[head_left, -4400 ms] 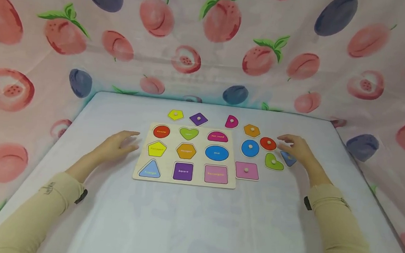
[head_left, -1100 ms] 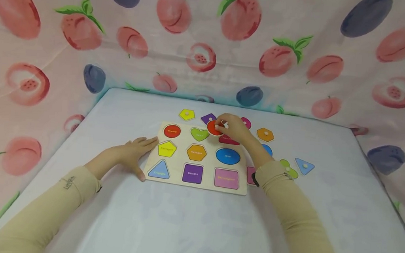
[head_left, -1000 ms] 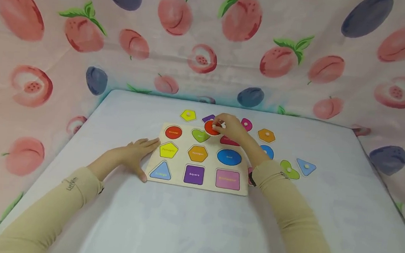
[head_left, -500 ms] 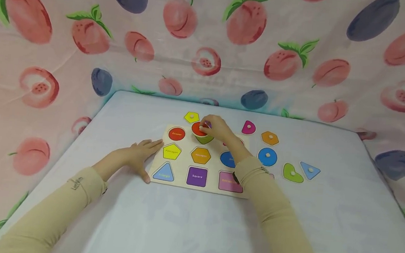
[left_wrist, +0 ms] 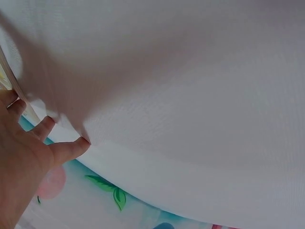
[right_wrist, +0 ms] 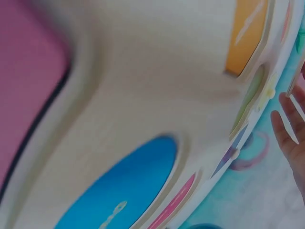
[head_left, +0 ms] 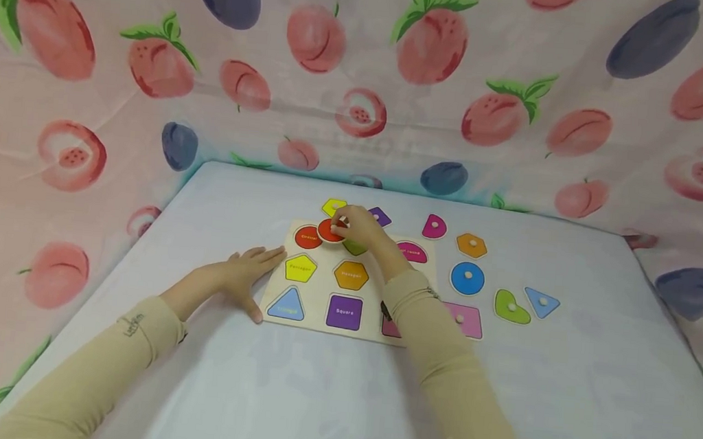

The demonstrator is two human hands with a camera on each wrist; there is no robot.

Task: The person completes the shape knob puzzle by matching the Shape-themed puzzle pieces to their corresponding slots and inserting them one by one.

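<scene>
On the left of the frame my left hand (head_left: 241, 276) lies with fingers straight and spread, touching the left edge of the board (head_left: 316, 306); it has not left this place in the last second. In the board's upper left corner is the red slot (head_left: 303, 238), with no piece in it. My right hand (head_left: 363, 227), at the upper middle of the frame, pinches the knob of the red disc (head_left: 325, 232). Half a second ago this disc was over the green slot (head_left: 355, 248); now it is more to the left and overlaps, in the head view, the right border of the red slot. I judge it is almost at the place of its own colour, but not yet seated. In the other slots that I can see, there is only printed colour, no knobbed piece; my right arm hides some parts. At the right of the board, the half round (head_left: 434, 227), hexagon (head_left: 471, 245), blue piece (head_left: 467, 278), heart (head_left: 513, 309) and triangle (head_left: 542, 303) lie loose.
</scene>
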